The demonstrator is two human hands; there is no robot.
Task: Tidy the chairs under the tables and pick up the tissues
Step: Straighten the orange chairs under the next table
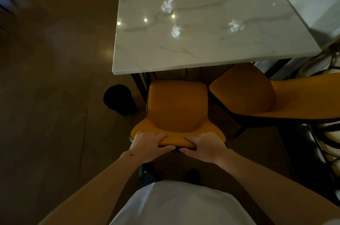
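Both hands, left (150,144) & right (203,146), clamped on chair (176,106) backrest top; prob. rigid, slides ok. Tissues (167,6) on table (202,55): light, soft, pinch up.

A: Desk (211,49) ahead of the hands?
B: Stone-look slab, white with grey veining, polished; it mirrors ceiling lights as bright spots.
A: Chair (176,106) under the left hand (147,141) and right hand (204,144)?
B: Mustard upholstery, smooth, matt, faint sheen; dark edge trim. The neighbouring chair (242,94), right of the hands, matches.
A: Tissues (167,6) on the desk?
B: Crumpled white paper, soft and matt.
A: Floor (55,77)?
B: Brown, smooth, semi-gloss, with a dull reflection.
A: Bin (119,99) left of the hands?
B: Black, matt; material cannot be told.
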